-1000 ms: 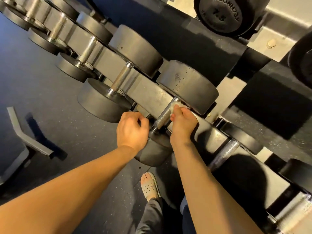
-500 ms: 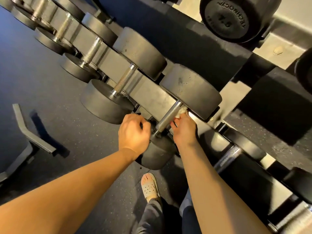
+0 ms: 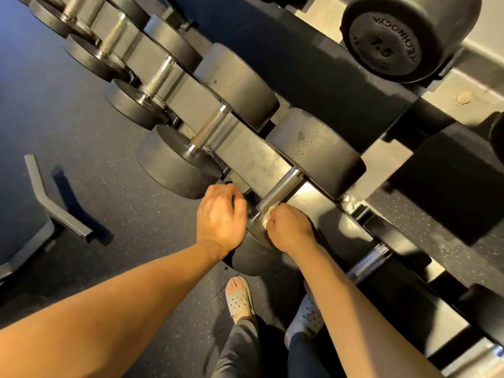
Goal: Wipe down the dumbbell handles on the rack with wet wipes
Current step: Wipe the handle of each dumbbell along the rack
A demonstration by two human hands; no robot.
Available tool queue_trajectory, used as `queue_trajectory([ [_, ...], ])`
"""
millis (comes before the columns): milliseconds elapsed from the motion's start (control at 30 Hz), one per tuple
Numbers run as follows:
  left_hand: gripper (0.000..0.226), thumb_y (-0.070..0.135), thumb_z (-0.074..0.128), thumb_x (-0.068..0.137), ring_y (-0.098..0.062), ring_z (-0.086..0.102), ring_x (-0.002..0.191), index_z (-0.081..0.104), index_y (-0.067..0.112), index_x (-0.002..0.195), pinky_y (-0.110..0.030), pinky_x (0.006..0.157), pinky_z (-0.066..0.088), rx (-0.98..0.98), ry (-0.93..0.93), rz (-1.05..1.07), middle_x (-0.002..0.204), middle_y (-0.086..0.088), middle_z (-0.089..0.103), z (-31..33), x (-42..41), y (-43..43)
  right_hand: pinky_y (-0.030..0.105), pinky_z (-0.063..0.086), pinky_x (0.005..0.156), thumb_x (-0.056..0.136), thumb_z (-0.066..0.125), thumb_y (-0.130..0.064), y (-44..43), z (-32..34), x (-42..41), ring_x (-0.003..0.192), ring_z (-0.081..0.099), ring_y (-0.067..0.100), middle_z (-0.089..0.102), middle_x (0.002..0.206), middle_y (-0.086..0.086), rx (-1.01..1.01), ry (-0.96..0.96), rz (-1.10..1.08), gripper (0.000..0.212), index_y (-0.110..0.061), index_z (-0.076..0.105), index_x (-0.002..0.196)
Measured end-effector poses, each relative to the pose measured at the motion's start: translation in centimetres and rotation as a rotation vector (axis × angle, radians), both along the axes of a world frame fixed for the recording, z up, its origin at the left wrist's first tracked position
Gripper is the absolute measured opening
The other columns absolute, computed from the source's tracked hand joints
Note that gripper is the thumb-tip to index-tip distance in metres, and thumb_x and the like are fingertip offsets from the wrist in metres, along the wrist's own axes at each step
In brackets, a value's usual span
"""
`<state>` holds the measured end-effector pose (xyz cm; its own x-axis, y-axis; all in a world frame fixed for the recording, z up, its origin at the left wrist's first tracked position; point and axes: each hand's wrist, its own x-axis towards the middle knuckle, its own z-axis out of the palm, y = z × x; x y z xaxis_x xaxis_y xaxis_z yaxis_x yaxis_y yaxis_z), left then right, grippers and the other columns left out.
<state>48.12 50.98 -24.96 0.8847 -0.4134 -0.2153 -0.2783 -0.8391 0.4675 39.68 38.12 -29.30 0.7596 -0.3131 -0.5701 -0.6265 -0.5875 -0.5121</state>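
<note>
A dark dumbbell lies across the lower rack rail (image 3: 251,156), its knurled steel handle (image 3: 281,190) running from upper right to lower left. My right hand (image 3: 290,229) pinches a crumpled white wet wipe (image 3: 268,218) against the near end of that handle. My left hand (image 3: 219,214) curls over the top of the dumbbell's near head (image 3: 252,255), fingers hidden behind it. The far head (image 3: 316,151) rests against the rack.
More dumbbells line the rail to the upper left, the closest with a bare handle (image 3: 208,129). Another handle (image 3: 368,261) lies to the lower right. A 7.5 dumbbell (image 3: 395,36) sits on the upper shelf. A bench foot (image 3: 51,203) stands on the floor at left; my feet are below.
My right hand has slid with the wipe down the handle from its far end toward the near head. The left hand stays on the near head.
</note>
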Motion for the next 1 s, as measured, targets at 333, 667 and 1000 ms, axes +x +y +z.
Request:
queue_trajectory([
  [333, 0.042, 0.038, 0.028, 0.085, -0.016, 0.054, 0.099, 0.062, 0.017, 0.099, -0.036, 0.081, 0.045, -0.059, -0.001, 0.017, 0.100, -0.001, 0.063, 0.4, -0.2, 0.0, 0.025, 0.043, 0.081, 0.102, 0.055, -0.038, 1.1, 0.8, -0.5, 0.104, 0.060, 0.019, 0.062, 0.114, 0.003, 0.143, -0.082, -0.093, 0.034, -0.010, 0.069, 0.116],
  [667, 0.031, 0.028, 0.037, 0.086, -0.020, 0.050, 0.096, 0.053, 0.016, 0.109, -0.039, 0.085, 0.043, -0.121, 0.049, 0.040, 0.100, -0.002, 0.058, 0.9, -0.2, 0.1, 0.013, 0.039, 0.070, 0.105, 0.047, -0.028, 0.7, 4.1, 3.3, 0.093, 0.060, 0.020, 0.058, 0.096, -0.005, -0.101, -0.275, 0.193, 0.024, -0.013, 0.067, 0.103],
  [1000, 0.019, 0.028, 0.039, 0.096, -0.011, 0.043, 0.098, 0.055, 0.019, 0.102, -0.033, 0.087, 0.041, -0.319, 0.141, 0.284, 0.102, 0.008, 0.053, 0.7, 0.1, 0.2, 0.030, 0.036, 0.055, 0.089, 0.072, -0.027, -0.4, 5.1, 6.3, 0.056, 0.049, 0.016, 0.057, 0.058, 0.010, 0.120, -0.268, -0.197, 0.038, -0.006, 0.060, 0.060],
])
